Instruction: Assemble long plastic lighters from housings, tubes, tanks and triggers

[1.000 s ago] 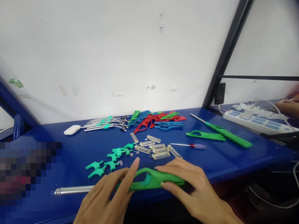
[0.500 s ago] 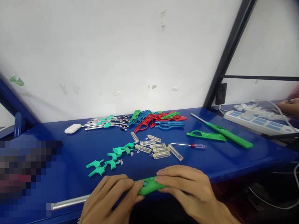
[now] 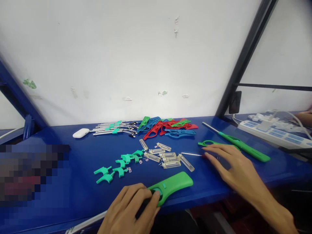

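Observation:
My left hand (image 3: 133, 208) is closed around the front of a green long-necked lighter (image 3: 176, 182) at the table's near edge. The lighter's metal tube (image 3: 89, 223) sticks out to the left, and a teal trigger shows in its guard beside my thumb. My right hand (image 3: 234, 165) has its fingers stretched out over the handle of a screwdriver (image 3: 191, 154). Only the shaft and a bit of red on the screwdriver are visible; my fingers cover the rest. A green handle half (image 3: 207, 142) lies just beyond those fingers.
Clear fuel tanks (image 3: 172, 165) and teal triggers (image 3: 125, 158) lie mid-table. Behind them are metal tubes with wires (image 3: 107, 132), coloured handle halves (image 3: 158, 126) and a white case (image 3: 81, 133). Another green lighter (image 3: 247, 148) and a power strip (image 3: 275, 133) are at right. Another person's hand (image 3: 305, 117) shows far right.
My right hand has let go of the lighter and moved right and away from me to the screwdriver. My left hand still holds the lighter, whose handle end is now uncovered.

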Demonstrator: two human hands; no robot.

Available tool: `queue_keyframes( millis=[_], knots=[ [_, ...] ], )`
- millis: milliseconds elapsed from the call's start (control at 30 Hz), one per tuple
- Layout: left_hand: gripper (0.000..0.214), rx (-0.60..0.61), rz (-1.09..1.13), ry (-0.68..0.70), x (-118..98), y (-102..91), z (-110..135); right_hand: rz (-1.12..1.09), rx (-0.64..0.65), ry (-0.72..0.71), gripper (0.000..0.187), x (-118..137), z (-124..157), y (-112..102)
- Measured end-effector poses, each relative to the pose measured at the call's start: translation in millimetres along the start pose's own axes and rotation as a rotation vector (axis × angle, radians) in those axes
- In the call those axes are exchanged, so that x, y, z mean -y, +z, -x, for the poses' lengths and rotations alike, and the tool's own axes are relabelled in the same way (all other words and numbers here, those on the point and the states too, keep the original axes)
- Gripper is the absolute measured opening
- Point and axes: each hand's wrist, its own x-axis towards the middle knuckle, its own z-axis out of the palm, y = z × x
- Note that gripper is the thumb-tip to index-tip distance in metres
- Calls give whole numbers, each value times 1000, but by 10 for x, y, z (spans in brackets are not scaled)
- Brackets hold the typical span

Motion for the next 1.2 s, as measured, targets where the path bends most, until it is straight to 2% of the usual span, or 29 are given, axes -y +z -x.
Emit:
queue_keyframes(
  millis=[100,200,400,567,733,833,933,1033,1200],
  knots=[
    [27,6,-19,-28,13,-3,-11,-19,90,61,39,-183,1,25],
    [31,-2,-26,-52,34,-27,-47,-54,133,78,42,-205,-8,42],
    [32,22,-47,-44,57,-64,-90,-66,59,150,39,-118,-41,6],
    [31,16,-43,-50,27,-67,-124,-287,38,250,35,109,-44,-94],
    [33,7,-92,-63,16,-51,-118,-345,176,274,38,485,-145,-70],
    [34,14,-120,-41,32,-53,-108,-385,273,205,27,704,-309,-12],
    [33,53,-99,-28,60,-55,-98,-398,468,1,13,898,-512,52],
    [33,82,-115,-24,108,-41,-63,-334,631,-158,28,1039,-684,139],
    [37,144,-163,-17,202,-41,39,-212,707,-232,28,1136,-838,279]
  ],
)
